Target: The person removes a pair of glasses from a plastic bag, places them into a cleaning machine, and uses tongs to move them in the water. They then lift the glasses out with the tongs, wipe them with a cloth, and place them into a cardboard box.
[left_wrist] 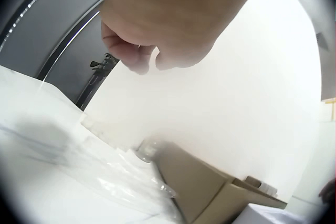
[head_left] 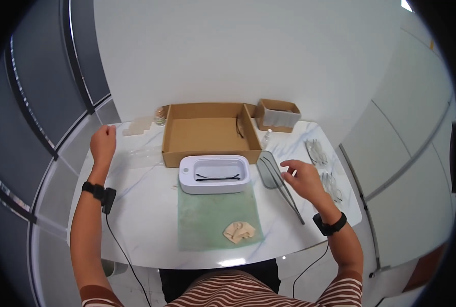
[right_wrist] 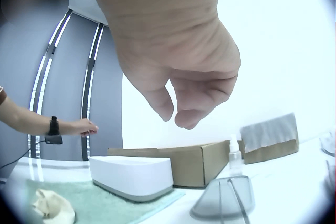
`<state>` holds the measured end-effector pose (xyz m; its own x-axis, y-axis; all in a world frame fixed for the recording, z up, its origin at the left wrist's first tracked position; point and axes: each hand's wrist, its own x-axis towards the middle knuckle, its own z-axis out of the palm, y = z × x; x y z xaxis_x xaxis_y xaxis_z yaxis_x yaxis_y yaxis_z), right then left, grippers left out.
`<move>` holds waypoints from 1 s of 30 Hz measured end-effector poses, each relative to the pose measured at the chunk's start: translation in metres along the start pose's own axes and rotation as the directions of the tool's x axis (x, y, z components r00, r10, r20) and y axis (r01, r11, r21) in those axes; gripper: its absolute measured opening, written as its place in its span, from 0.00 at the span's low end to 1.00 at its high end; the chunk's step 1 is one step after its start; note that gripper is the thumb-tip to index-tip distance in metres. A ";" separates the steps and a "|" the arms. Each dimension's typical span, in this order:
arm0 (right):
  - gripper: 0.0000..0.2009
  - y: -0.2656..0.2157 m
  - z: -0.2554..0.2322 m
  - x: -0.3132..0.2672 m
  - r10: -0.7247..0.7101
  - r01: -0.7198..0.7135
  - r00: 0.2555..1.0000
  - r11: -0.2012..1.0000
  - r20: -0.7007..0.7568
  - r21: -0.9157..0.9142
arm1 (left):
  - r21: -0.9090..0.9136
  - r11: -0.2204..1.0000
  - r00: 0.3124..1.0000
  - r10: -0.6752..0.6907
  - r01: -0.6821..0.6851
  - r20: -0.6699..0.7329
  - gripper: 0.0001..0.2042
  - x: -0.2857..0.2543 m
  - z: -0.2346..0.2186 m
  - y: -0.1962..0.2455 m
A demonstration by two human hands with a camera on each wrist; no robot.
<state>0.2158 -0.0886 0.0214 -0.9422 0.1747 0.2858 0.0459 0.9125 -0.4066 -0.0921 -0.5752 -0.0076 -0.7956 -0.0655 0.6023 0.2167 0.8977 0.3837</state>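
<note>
My left hand (head_left: 103, 146) is raised over the left side of the table, its fingers loosely curled with nothing in them. In the left wrist view, a gap shows between its thumb and fingers. My right hand (head_left: 305, 180) hovers beside a grey tray (head_left: 267, 179) and long grey tweezers (head_left: 288, 195); its fingers are bent, thumb apart, holding nothing. Between the hands stands a white ultrasonic cleaner (head_left: 214, 189), with dark-framed eyeglasses (head_left: 218, 178) in its basin. A crumpled beige cloth (head_left: 239, 232) lies on the green mat (head_left: 202, 225) in front.
Behind the cleaner is a shallow cardboard box (head_left: 202, 128) with dark glasses (head_left: 239, 127) inside. A small box (head_left: 279, 120), spray bottle (head_left: 266, 139) and glass jar (head_left: 159, 116) stand nearby. Clear-framed glasses (head_left: 317, 152) lie on the right; clear plastic (head_left: 143, 157) lies on the left.
</note>
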 end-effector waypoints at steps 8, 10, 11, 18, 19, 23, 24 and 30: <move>0.34 0.047 0.036 -0.038 0.204 -0.123 0.950 0.940 0.235 -0.317 | -0.845 0.425 0.942 -0.229 0.325 0.246 0.14 -0.088 -0.022 0.092; 0.35 0.049 0.038 -0.036 0.202 -0.127 0.952 0.944 0.231 -0.305 | -0.873 0.323 0.926 -0.226 0.365 0.303 0.13 -0.110 -0.028 0.118; 0.35 0.050 0.041 -0.035 0.218 -0.146 0.949 0.944 0.228 -0.294 | -0.876 0.330 0.932 -0.211 0.351 0.294 0.13 -0.118 -0.020 0.121; 0.37 0.057 0.049 -0.036 0.190 -0.126 0.958 0.952 0.216 -0.277 | -0.731 0.681 0.960 0.235 -0.052 0.150 0.06 -0.139 -0.019 0.133; 0.37 0.058 0.052 -0.038 0.184 -0.123 0.962 0.952 0.201 -0.282 | -0.681 0.723 0.935 0.311 -0.118 0.169 0.07 -0.141 -0.026 0.136; 0.32 0.057 0.059 -0.042 0.118 -0.078 0.986 0.954 0.122 -0.288 | -0.657 0.746 0.918 0.330 -0.110 0.221 0.08 -0.147 -0.030 0.133; 0.28 0.062 0.063 -0.039 0.133 -0.098 0.984 0.958 0.118 -0.269 | -0.661 0.742 0.913 0.339 -0.110 0.227 0.08 -0.149 -0.030 0.133; 0.19 0.062 0.053 -0.039 0.198 -0.199 0.980 0.978 -0.018 -0.067 | -0.621 0.781 0.919 0.290 -0.065 0.268 0.10 -0.158 -0.034 0.125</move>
<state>0.2375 -0.0589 -0.0611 -0.9083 0.3585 0.2154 0.2542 0.8822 -0.3963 0.0801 -0.4673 -0.0314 -0.8198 0.3165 0.4772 0.5725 0.4353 0.6948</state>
